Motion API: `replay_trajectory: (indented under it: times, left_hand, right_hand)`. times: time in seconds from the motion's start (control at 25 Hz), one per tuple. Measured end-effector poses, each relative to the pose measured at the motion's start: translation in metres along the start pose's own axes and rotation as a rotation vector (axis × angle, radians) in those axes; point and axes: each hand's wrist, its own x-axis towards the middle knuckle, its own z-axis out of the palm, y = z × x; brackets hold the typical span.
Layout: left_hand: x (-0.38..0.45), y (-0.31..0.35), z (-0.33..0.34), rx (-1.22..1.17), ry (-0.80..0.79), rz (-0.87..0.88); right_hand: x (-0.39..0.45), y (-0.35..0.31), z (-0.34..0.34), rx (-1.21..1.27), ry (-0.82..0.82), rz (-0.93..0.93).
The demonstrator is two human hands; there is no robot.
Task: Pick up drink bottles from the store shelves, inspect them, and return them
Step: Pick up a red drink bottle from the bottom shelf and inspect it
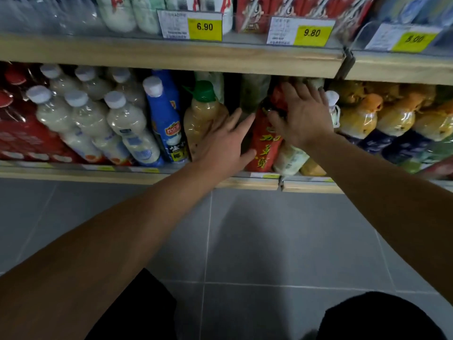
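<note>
A red-labelled drink bottle [263, 143] with yellow characters stands at the front of the lower shelf [245, 183]. My left hand [225, 143] is beside its left flank with fingers spread; the thumb touches the label low down. My right hand [302, 119] lies flat over the bottle's upper part, fingers spread and reaching back under the upper shelf [171, 57]. The bottle's cap is hidden by this hand. Neither hand is closed around the bottle.
Left of the red bottle stand a beige bottle with a green cap [201, 114], a blue bottle [164, 119] and several milky white bottles [122, 119]. Yellow-orange bottles [358, 119] crowd the right. Price tags [204, 27] hang above. Grey floor tiles [269, 241] lie below.
</note>
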Motion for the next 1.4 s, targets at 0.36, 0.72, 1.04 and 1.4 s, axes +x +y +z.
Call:
replay_trajectory:
  times: [0.36,0.72,1.04,1.4]
  left_hand:
    - [0.022,0.023,0.054,-0.559,0.031,-0.107]
    - [0.022,0.05,0.08,-0.844,0.295,0.0]
    - [-0.017,0.038,0.038,-0.83,0.337,0.058]
    - [-0.069,0.03,0.071,-0.863,0.02,-0.025]
  right_hand:
    - [-0.029,0.003,0.008,0.457,0.307,0.038]
    - [-0.076,0.0,0.017,0.674,0.308,0.081]
    - [-0.091,-0.042,-0.014,0.721,0.395,0.072]
    - [-0.144,-0.043,0.013,0.68,0.199,0.233]
